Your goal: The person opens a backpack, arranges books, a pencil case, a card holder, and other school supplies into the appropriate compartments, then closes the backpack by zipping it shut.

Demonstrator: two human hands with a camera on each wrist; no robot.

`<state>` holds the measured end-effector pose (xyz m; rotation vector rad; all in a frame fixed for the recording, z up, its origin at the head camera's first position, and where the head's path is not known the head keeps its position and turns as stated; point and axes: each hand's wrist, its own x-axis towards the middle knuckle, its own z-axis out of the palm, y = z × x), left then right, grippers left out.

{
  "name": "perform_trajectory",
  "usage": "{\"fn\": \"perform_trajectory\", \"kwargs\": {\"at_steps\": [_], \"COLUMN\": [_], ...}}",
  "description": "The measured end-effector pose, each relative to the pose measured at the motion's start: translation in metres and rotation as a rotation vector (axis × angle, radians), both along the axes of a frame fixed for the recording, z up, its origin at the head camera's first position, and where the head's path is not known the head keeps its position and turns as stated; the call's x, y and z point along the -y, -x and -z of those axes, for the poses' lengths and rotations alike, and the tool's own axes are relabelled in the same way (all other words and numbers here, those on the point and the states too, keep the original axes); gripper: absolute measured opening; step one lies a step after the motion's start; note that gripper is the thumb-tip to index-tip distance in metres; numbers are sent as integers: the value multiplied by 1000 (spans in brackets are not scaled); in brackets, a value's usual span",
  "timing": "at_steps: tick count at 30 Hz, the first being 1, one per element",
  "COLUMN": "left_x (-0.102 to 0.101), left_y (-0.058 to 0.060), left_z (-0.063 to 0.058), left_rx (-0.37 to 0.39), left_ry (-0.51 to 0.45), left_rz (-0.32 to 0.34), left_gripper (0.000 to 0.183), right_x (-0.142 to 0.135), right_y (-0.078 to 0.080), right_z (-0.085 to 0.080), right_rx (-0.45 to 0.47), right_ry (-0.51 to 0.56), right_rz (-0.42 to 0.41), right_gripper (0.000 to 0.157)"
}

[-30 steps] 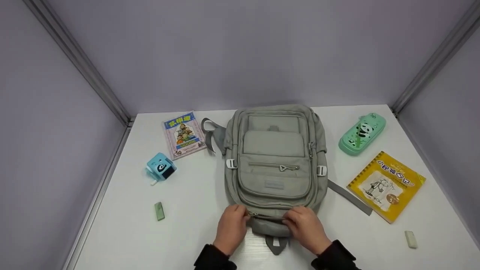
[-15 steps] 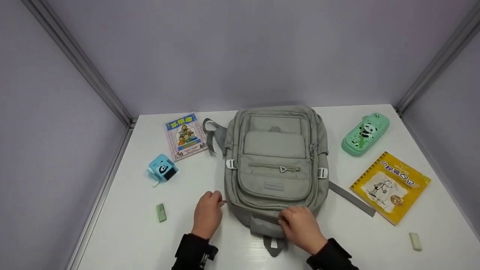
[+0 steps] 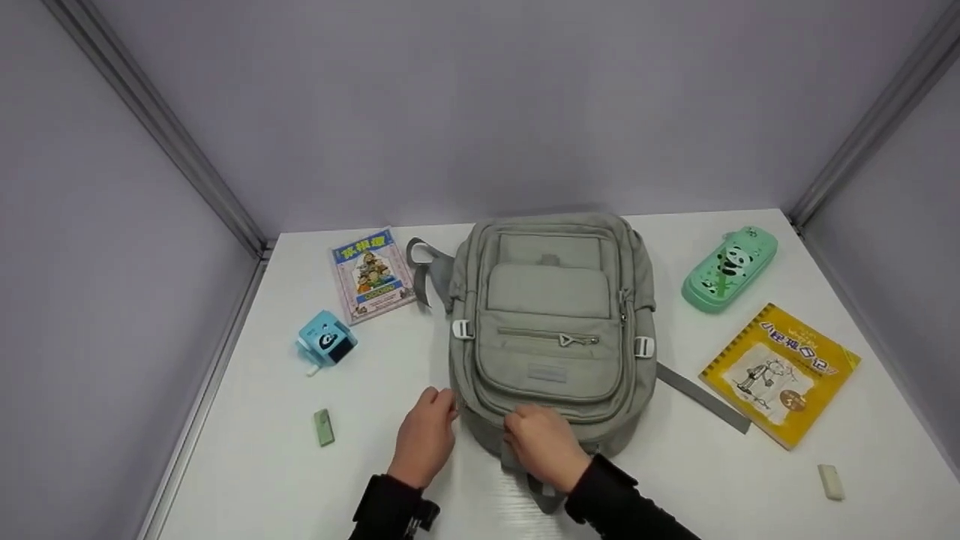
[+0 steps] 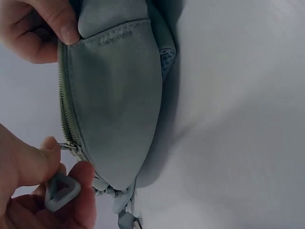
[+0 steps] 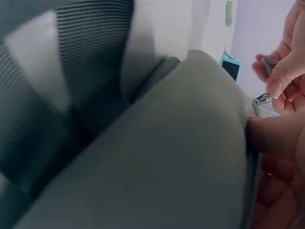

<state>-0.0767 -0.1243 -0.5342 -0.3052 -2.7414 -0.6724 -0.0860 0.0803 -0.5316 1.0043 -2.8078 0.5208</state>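
Note:
A grey-green backpack [image 3: 549, 352] lies on its back on the white table, its top end towards me. At its near left corner my left hand [image 3: 425, 436] pinches a zipper pull [image 4: 70, 193]; in the left wrist view the triangular tab shows between thumb and fingers, joined to the metal slider [image 4: 74, 150]. My right hand [image 3: 546, 446] pinches the fabric edge beside the zipper [image 4: 65, 102], near the top handle. The right wrist view shows its thumb [image 5: 274, 136] pressing on that edge. Some of the right fingers are hidden by the fabric.
Left of the backpack are a pink-and-blue book [image 3: 371, 275], a blue pencil sharpener with a crank [image 3: 325, 339] and a green eraser [image 3: 323, 427]. On the right lie a green panda pencil case [image 3: 730, 270], a yellow book [image 3: 781, 376], a pale eraser [image 3: 831, 482] and a grey strap [image 3: 701, 397].
My left hand has moved left along the zipper with the pull, from beside the handle to the left corner. The right hand has shifted left along the edge. The gap at the zipper has closed.

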Motion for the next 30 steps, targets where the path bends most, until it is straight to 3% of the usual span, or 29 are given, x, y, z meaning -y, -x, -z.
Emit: {"fn": "perform_trajectory", "kwargs": {"at_steps": [8, 20, 25, 30], "left_x": [1, 7, 5, -1], "left_y": [20, 82, 100, 107], "left_z": [10, 21, 21, 23], "left_rx": [-75, -159, -113, -64], "left_ry": [103, 154, 146, 113], "left_rz": [-33, -27, -72, -98], "left_gripper": [27, 23, 21, 19], "right_x": [-42, -87, -96, -101], "right_y": [-26, -51, -54, -54], "right_z": [3, 3, 3, 1], "right_rx": [-73, -67, -113, -87], "right_ry": [122, 173, 201, 171], "right_rz": [-36, -31, -47, -33], "right_gripper": [16, 16, 17, 11]}}
